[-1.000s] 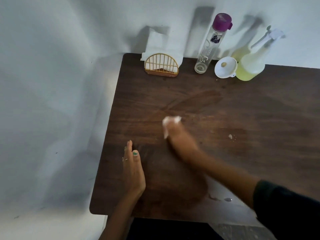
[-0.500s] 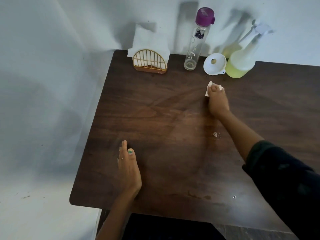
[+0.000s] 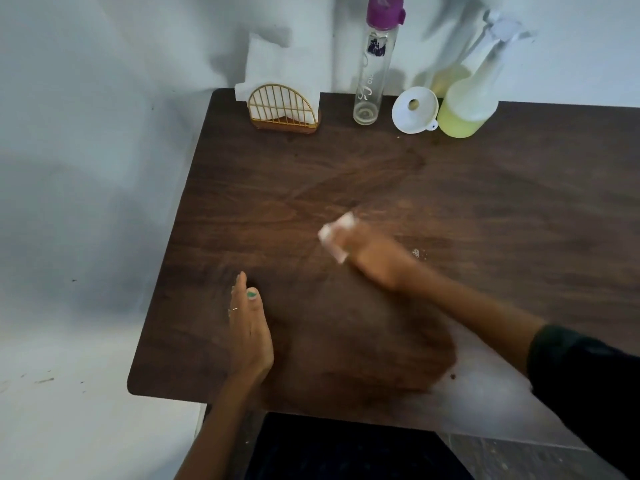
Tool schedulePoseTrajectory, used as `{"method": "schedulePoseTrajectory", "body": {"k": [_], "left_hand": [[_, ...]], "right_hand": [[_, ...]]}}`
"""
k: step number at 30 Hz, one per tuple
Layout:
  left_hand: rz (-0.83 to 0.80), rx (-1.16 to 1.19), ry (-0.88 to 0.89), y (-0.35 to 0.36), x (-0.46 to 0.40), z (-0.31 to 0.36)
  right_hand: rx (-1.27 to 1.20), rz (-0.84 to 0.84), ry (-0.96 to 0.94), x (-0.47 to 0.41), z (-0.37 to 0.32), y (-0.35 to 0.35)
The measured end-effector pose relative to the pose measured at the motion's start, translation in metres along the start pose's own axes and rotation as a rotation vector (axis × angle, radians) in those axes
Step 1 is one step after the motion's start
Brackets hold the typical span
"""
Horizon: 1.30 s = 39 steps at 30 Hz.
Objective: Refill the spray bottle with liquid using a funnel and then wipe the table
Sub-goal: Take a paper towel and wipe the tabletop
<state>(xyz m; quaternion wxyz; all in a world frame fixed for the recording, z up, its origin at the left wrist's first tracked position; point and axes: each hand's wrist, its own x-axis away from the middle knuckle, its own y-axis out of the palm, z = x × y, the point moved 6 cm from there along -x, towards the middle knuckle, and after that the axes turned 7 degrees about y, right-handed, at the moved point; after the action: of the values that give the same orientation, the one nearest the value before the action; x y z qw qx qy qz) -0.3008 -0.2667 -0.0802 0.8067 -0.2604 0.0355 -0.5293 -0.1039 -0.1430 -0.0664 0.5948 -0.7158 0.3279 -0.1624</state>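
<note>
Spray bottle (image 3: 465,105): yellow-green liquid low inside, well beyond right hand (image 3: 372,256), which grips white tissue (image 3: 337,235). Funnel (image 3: 414,110) beside it. Glass bottle (image 3: 372,69): nearly empty. Left hand (image 3: 249,327): flat on tabletop (image 3: 519,202).

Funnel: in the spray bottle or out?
Out. The funnel lies tipped on the table, beside the spray bottle.

gold wire napkin holder (image 3: 283,110) with white napkins (image 3: 277,69) at the back left corner, tall clear glass bottle (image 3: 374,64) with purple cap just right of it, white wall (image 3: 104,133) behind
</note>
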Motion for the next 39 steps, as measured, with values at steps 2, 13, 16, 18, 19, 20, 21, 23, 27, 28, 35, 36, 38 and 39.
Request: {"method": "schedulePoseTrajectory", "body": {"k": [2, 13, 16, 18, 19, 20, 21, 23, 27, 28, 35, 36, 38, 39], "left_hand": [[-0.021, -0.040, 0.012, 0.004, 0.005, 0.002], [-0.026, -0.117, 0.003, 0.024, 0.022, 0.010], [-0.038, -0.107, 0.024, 0.027, 0.025, 0.010], [-0.046, -0.103, 0.043, 0.028, 0.028, 0.010], [-0.051, -0.104, 0.046, 0.029, 0.030, 0.009], [-0.057, -0.109, 0.039, 0.030, 0.032, 0.008], [-0.064, -0.116, 0.030, 0.031, 0.033, 0.007], [-0.067, -0.128, 0.019, 0.034, 0.036, 0.004], [-0.052, -0.138, 0.010, 0.038, 0.040, 0.003], [-0.046, -0.144, 0.014, 0.039, 0.040, 0.004], [-0.073, -0.160, 0.038, 0.048, 0.041, 0.014], [-0.072, -0.166, 0.037, 0.048, 0.040, 0.015], [-0.073, -0.171, 0.042, 0.049, 0.040, 0.015], [-0.076, -0.175, 0.045, 0.050, 0.039, 0.015]], "right_hand": [[0.043, -0.020, 0.465, -0.003, 0.091, -0.019], [-0.163, -0.196, -0.055, 0.050, -0.117, 0.029], [-0.160, -0.340, -0.267, 0.073, -0.135, 0.039], [-0.212, -0.209, -0.125, 0.057, -0.090, 0.010], [-0.141, -0.157, -0.023, 0.048, -0.050, -0.001], [-0.018, -0.114, 0.065, 0.040, -0.005, -0.016], [0.028, -0.148, 0.243, 0.036, 0.043, -0.028], [0.084, -0.149, 0.635, 0.040, 0.123, -0.050], [-0.015, -0.029, 0.962, 0.051, 0.157, -0.042], [-0.054, -0.050, 0.945, 0.049, 0.133, -0.031], [0.004, -0.103, -0.181, 0.107, -0.123, 0.041], [0.017, -0.216, -0.267, 0.116, -0.126, 0.044], [0.026, -0.220, -0.252, 0.108, -0.100, 0.026], [0.022, -0.100, -0.166, 0.099, -0.069, 0.011]]}}
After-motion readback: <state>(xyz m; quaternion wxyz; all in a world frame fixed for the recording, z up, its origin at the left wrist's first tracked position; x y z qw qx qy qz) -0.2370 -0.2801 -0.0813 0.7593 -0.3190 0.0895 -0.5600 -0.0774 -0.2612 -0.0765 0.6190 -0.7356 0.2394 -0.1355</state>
